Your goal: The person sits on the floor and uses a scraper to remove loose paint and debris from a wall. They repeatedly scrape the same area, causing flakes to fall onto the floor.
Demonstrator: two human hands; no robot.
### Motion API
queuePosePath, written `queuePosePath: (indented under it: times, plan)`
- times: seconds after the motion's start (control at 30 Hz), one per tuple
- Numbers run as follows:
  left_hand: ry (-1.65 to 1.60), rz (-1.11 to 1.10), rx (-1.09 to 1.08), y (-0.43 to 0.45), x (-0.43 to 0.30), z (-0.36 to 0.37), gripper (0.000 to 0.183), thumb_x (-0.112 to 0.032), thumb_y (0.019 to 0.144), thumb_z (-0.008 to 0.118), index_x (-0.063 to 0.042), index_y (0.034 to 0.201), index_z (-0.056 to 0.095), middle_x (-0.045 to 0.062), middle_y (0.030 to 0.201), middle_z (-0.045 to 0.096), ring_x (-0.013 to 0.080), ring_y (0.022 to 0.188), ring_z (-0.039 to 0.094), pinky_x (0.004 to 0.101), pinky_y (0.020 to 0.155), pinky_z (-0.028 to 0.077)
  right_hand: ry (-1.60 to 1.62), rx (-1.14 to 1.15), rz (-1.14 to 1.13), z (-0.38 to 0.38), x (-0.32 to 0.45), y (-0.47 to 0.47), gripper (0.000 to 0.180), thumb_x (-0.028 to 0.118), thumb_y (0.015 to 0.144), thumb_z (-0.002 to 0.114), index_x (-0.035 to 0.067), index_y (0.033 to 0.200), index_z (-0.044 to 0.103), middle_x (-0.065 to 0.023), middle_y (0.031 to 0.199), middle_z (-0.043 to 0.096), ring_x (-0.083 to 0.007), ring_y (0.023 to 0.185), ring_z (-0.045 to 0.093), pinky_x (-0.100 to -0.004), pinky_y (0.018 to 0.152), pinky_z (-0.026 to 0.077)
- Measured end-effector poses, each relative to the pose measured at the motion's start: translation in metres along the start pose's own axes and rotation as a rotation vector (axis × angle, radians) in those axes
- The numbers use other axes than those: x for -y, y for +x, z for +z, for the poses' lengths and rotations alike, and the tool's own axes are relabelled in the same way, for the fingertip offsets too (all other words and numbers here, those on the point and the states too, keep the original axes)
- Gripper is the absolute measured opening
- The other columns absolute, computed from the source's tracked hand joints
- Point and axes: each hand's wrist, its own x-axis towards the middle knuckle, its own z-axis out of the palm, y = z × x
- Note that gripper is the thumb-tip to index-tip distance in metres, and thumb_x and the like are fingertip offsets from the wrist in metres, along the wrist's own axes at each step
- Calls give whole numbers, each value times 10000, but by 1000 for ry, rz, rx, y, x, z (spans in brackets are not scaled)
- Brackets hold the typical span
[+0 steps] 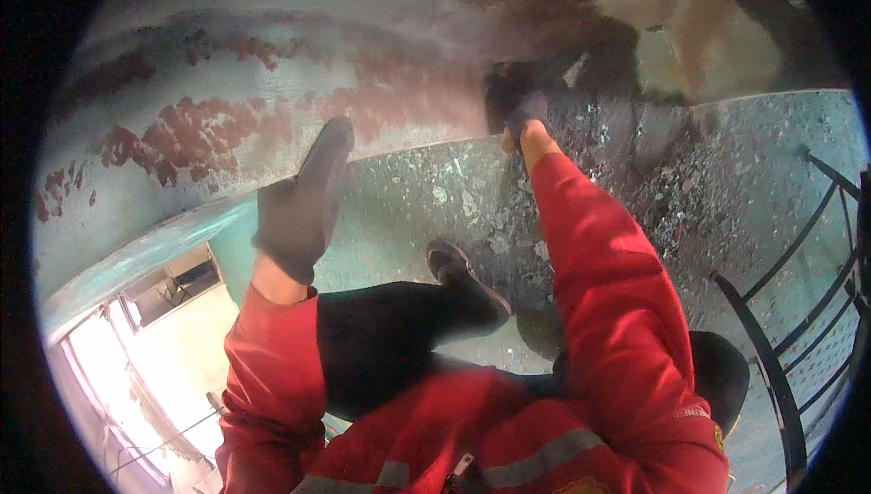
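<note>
My left hand [303, 201], in a grey glove, is at the lower edge of a pale painted wall surface [224, 69] with red-brown worn patches. Its fingers lie straight and close together, with nothing visible in them. Farther right, my right hand [534, 113] reaches up to the same edge in a dark glove. Blur and deep shadow surround it. A dark, square-cornered patch [502, 96] shows at its fingers; I cannot tell whether this is a held tool or shadow. Below the edge, pale flakes [466, 201] are scattered over a greenish surface [381, 222].
Dark curved metal bars [769, 351] of a railing or ladder stand at the right. My bent legs [381, 337] and a dark shoe [469, 276] are below my hands. A bright opening [129, 371] lies at lower left, near a window-like recess [173, 283].
</note>
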Motion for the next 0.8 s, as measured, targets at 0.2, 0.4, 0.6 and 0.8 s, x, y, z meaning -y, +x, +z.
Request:
queuePosePath:
  times: [0.2,0.4,0.6,0.8]
  plan:
    - [-124,-97,17,7,-3,-2,504,164,783,465,-41,1235,549,174,1258,572,241,925,674,318,764,554,271,-30,-1,-10,-11,-1,352,323,770,619,125,1052,693,-120,1159,636,-266,1033,633,-371,810,519]
    - [263,-16,104,1,1,-8,554,176,757,484,-68,1250,549,160,1258,578,221,924,677,267,733,542,416,-83,231,19,-18,14,283,250,842,556,90,1026,700,-156,1155,631,-306,1016,634,-384,815,519]
    - [81,52,17,7,-7,-2,567,167,764,480,-66,1278,532,149,1288,563,204,954,654,254,728,511,197,-236,114,73,11,43,336,292,757,667,96,1027,696,-162,1123,641,-291,1005,636,-364,817,514]
    - [-403,-475,14,11,-12,-3,535,152,767,480,-54,1255,555,147,1277,570,199,874,659,255,700,502,618,141,249,3,-27,11,476,345,646,757,124,1062,689,-146,1137,640,-302,1017,633,-359,831,508]
